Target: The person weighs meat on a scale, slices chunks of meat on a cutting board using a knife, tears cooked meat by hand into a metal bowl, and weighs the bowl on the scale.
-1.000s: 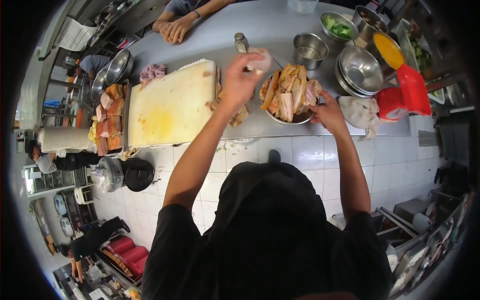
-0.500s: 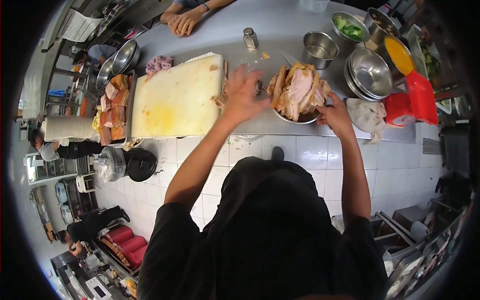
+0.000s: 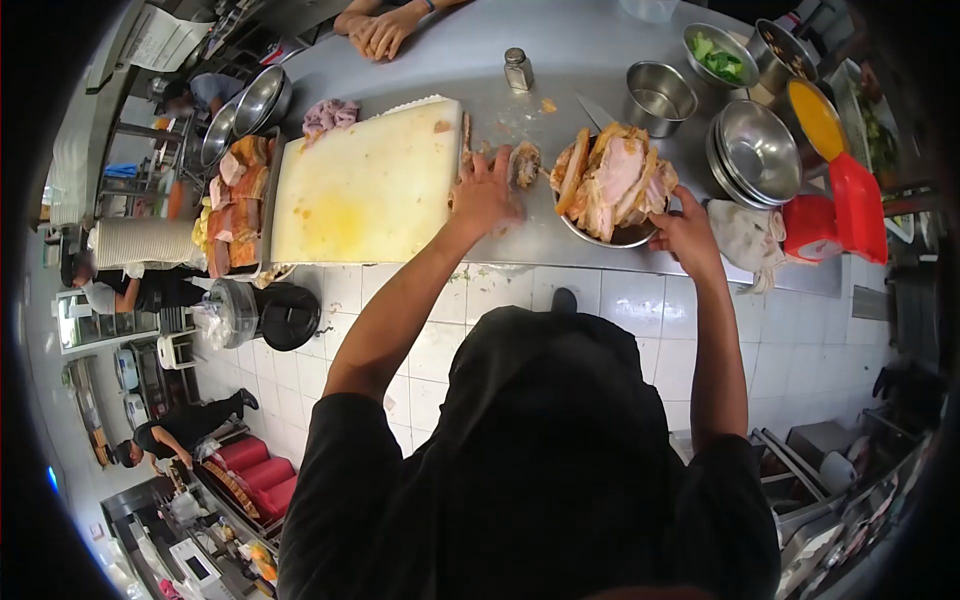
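My right hand point(image 3: 690, 238) grips the near right rim of a metal bowl point(image 3: 630, 239) heaped with cooked meat point(image 3: 615, 180), which looks like poultry pieces. To the left, my left hand point(image 3: 484, 198) lies low over the steel counter, fingers spread and slightly blurred. Its fingertips are beside brown meat scraps point(image 3: 524, 165), close to the right edge of the white cutting board point(image 3: 375, 185). Whether the fingers touch scraps beneath them is hidden. A knife blade point(image 3: 595, 112) shows partly behind the bowl.
A tray of meat chunks point(image 3: 237, 205) stands left of the board, beside a crumpled cloth point(image 3: 330, 117). Around the right side are an empty metal pot point(image 3: 661, 98), stacked bowls point(image 3: 757, 150), a red scale point(image 3: 812, 228) and a shaker point(image 3: 518, 70). Another person's clasped hands point(image 3: 385, 32) rest opposite.
My left hand has come down from beside the bowl toward the counter and the scraps by the board. My right hand stays on the bowl. The whole view has shifted slightly.
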The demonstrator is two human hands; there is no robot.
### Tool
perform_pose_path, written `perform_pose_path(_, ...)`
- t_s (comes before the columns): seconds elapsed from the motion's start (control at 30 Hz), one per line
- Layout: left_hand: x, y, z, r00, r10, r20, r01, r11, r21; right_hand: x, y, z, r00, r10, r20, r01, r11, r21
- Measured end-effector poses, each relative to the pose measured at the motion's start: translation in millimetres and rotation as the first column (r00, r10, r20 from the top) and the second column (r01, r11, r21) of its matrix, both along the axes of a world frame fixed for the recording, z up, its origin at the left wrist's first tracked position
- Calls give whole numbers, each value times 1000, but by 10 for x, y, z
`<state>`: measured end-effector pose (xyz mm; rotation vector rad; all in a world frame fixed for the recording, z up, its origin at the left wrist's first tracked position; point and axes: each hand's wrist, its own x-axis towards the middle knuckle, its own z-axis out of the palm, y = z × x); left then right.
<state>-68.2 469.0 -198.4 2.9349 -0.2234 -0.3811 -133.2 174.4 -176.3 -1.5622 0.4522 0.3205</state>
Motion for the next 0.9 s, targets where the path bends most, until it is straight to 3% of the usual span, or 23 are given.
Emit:
perform_pose_path(0.37,170,20,-2,998,16,59,-17,1000,20,40,-18,4,999,41,-7,-41,999,-20)
perform_pose_path(0.63,227,223,-40,976,139,170,-76,940,-332,37,-31,-20,1000,11,-5,-11,1000,-4)
perform_pose_path(0.7,245,268,-26,954,183,239,-63,898,-436,42,-34,-36,1000,19,-8,-19,999,-27)
perform_pose_path(0.8,280,230,136,949,254,189,-36,680,-732,46,-30,-19,1000,14,-15,-14,1000,-1)
perform_pose_path(0.9,282,67,485,962,273,5,-135,491,-860,63,-50,-55,999,32,-9,-32,999,-16)
